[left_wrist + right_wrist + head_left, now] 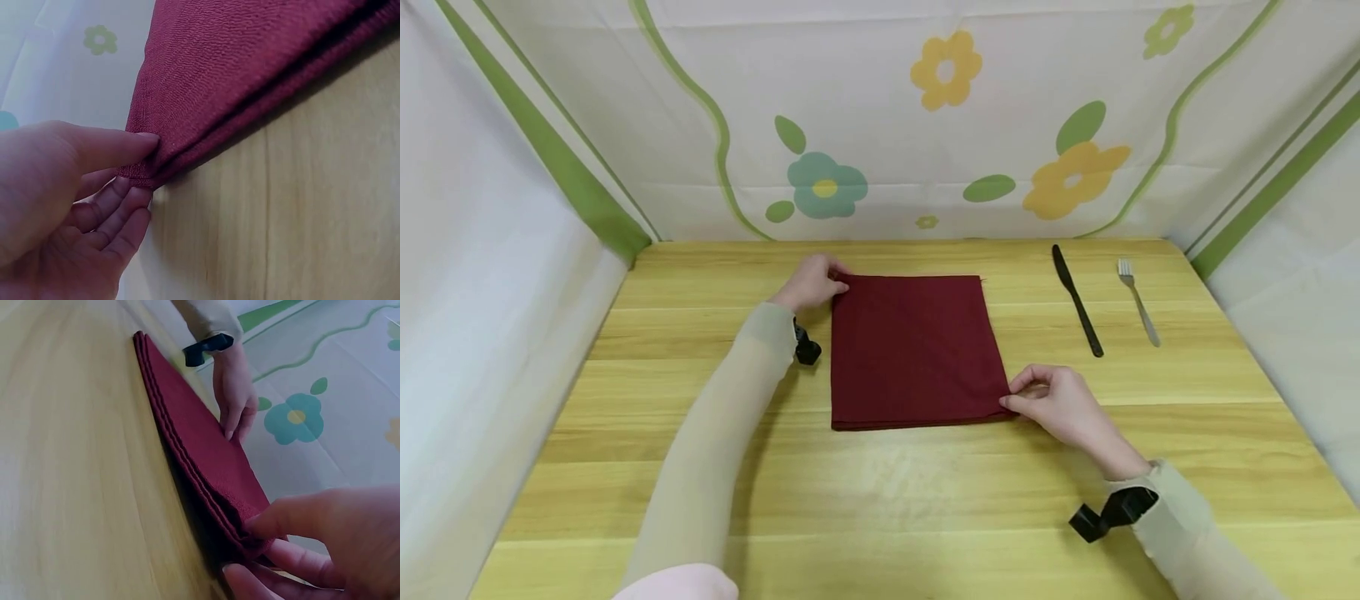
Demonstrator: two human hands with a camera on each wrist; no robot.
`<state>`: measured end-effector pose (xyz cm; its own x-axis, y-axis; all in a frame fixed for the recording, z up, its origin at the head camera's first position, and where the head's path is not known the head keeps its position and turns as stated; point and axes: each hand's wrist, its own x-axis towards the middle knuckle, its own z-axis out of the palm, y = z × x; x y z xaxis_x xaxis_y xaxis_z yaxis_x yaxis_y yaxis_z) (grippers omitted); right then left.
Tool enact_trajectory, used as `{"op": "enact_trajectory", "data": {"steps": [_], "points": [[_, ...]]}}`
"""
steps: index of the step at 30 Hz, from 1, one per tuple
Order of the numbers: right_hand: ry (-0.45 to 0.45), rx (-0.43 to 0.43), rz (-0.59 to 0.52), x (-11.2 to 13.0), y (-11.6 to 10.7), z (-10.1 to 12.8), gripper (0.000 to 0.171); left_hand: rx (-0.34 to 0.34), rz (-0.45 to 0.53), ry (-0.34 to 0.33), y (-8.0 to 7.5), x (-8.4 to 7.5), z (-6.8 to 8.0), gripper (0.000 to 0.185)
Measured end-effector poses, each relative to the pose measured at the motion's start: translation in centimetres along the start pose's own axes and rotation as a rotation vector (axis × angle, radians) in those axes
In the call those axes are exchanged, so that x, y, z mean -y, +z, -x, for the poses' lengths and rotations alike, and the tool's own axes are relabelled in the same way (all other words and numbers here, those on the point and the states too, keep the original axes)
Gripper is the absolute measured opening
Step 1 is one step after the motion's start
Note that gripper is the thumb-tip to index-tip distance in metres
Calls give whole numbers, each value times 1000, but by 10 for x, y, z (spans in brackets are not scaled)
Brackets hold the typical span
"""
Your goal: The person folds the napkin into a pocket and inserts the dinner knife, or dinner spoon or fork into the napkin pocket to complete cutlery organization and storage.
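A dark red cloth napkin (913,350), folded into a square of several layers, lies flat on the wooden table (880,500). My left hand (811,282) pinches its far left corner (147,165) between thumb and fingers. My right hand (1060,402) pinches the near right corner (250,540), thumb on top and fingers beneath the layers. In the right wrist view the left hand (234,394) shows at the cloth's far end.
A black knife (1077,301) and a silver fork (1138,302) lie side by side at the table's far right. Flowered fabric walls (925,125) close in the back and both sides. Bare wood lies in front of the napkin.
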<state>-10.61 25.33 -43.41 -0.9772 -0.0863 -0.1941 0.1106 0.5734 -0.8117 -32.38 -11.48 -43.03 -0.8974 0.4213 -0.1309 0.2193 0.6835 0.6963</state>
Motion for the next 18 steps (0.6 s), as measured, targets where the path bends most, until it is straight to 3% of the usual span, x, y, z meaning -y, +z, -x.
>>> {"op": "enact_trajectory", "data": {"steps": [5,12,18], "points": [[43,42,-112,1,0,0,19,-3,10,-7,-1,1,1,28],[100,124,-183,-2,0,1,35,-19,14,-14,-1,1,3,28],[73,89,-169,-8,-3,-1,34,-27,30,-34,-3,0,5,27]]}}
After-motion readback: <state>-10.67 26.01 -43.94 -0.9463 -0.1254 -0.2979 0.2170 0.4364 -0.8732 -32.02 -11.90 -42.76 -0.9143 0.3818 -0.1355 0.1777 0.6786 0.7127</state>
